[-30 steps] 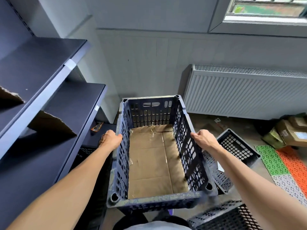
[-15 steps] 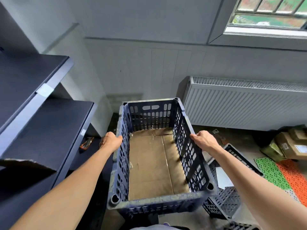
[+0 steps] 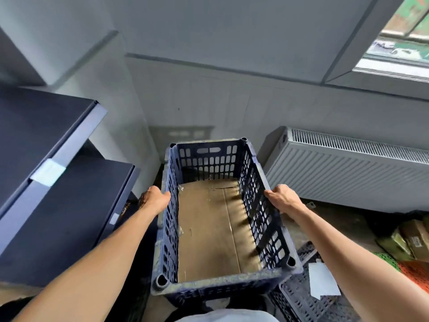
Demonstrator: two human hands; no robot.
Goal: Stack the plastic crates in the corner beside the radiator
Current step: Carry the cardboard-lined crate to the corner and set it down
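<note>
Lining the blue crate (image 3: 218, 288) in left hand (image 3: 156, 201) and right hand (image 3: 282, 199) is cardboard (image 3: 209, 231).

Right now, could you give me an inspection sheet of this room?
Surface: grey floor, mostly hidden.
Job's things: dark blue perforated plastic crate, lined with a brown cardboard sheet, held; another dark perforated crate on the floor.
Clutter: white paper scrap on that floor crate; cardboard boxes; green and orange plastic mats.
Grippers: left hand and right hand each grip a long side of the blue crate.
Cables: nothing seen.
Surroundings: white panel radiator right, dark shelves left, window above.
</note>
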